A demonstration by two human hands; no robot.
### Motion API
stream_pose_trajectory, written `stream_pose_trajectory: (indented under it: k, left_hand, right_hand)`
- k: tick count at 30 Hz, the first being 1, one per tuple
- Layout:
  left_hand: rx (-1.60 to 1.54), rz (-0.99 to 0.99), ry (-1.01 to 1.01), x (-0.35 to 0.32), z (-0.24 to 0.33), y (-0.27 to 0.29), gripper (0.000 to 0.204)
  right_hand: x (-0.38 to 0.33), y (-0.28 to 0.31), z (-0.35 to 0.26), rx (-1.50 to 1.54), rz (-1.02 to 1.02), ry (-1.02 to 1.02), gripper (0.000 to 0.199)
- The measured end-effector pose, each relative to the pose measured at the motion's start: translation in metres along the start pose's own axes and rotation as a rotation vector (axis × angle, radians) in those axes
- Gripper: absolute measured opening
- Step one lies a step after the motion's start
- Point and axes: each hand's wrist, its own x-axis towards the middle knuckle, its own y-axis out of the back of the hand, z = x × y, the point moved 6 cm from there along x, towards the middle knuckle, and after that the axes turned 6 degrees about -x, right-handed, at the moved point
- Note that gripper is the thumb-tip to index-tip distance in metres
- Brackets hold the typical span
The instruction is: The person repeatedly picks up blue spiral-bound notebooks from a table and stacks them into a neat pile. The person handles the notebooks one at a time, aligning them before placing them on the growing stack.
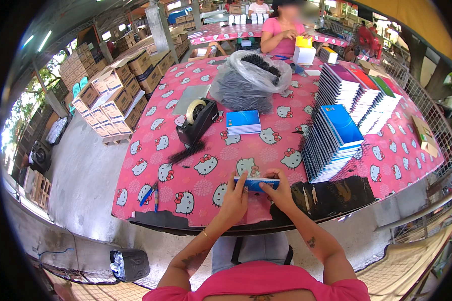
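Note:
Near the front edge of the pink table, a small blue notebook (254, 184) is held on its edge between my two hands. My left hand (234, 196) grips its left end, and my right hand (280, 189) grips the right end with the thumb across its front. Beyond my hands lies a short stack of blue notebooks (243, 123). To the right of them rises a tall stack of blue notebooks (331, 143) with dark coil bindings along the left side. A black tape dispenser (198, 123) with a tape roll stands to the left of the short stack.
Loose black coils (187, 152) lie by the dispenser, and a plastic bag of black coils (251, 83) sits farther back. Pens (152, 195) lie at front left. Purple, red and green notebook stacks (340, 90) stand at right. A co-worker (285, 37) handles yellow notebooks across the table.

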Motion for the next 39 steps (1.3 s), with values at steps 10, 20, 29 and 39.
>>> stream_pose_trajectory:
  k: [10, 20, 29, 39]
  left_hand:
    - [0.147, 0.086, 0.103, 0.004, -0.011, 0.042, 0.038]
    - [0.044, -0.002, -0.082, 0.007, -0.018, 0.058, 0.025]
    - [-0.162, 0.060, 0.025, 0.014, -0.023, 0.057, 0.014]
    - [0.026, 0.057, -0.119, 0.018, -0.020, 0.054, 0.016]
  right_hand:
    - [-0.002, 0.000, 0.006, -0.039, -0.178, 0.009, 0.022]
    - [0.000, 0.002, 0.020, -0.098, -0.087, 0.135, 0.023]
    - [-0.002, 0.004, 0.016, -0.102, -0.096, 0.128, 0.024]
    - [-0.006, 0.006, 0.025, -0.089, -0.127, -0.105, 0.023]
